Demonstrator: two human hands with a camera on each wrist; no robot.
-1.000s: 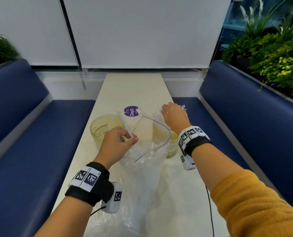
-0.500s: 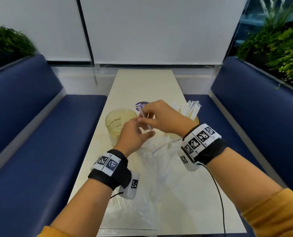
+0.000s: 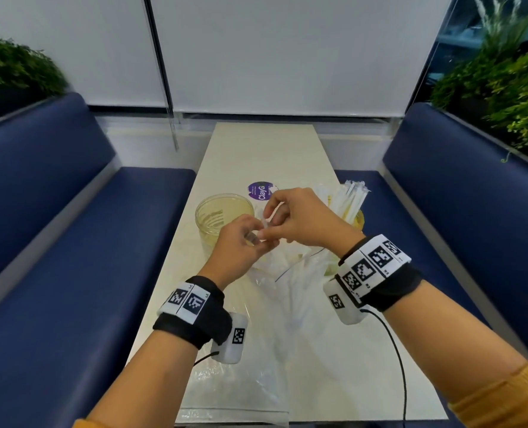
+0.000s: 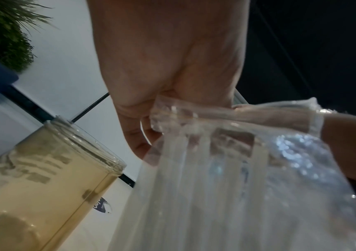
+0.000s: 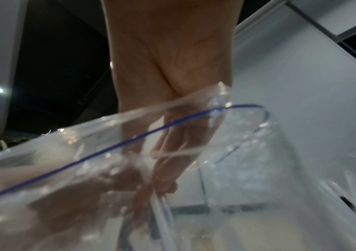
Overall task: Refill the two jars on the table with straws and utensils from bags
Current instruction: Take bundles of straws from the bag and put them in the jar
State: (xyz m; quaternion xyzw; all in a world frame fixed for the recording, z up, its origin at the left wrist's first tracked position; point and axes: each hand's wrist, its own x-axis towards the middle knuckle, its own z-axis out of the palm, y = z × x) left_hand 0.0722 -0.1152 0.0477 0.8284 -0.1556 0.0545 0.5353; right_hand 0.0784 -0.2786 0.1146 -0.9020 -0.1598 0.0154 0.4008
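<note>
Item: clear zip bag [image 3: 290,291], lying along the bench [image 3: 256,156], mouth raised toward the jars.
Left hand [image 3: 241,245]: pinches the bag's mouth edge, seemingly to hold it open.
Right hand [image 3: 299,220]: fingers curled round a wrapped straw [image 3: 269,211] at the bag's mouth, probably for transfer.
Left jar [image 3: 222,217]: amber, appears unfilled, just beside the hands.
Right jar [image 3: 360,219]: holds a fan of wrapped straws [image 3: 349,199].

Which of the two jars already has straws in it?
The right jar, behind the right hand: wrapped straws stick out. The left jar looks empty.
</note>
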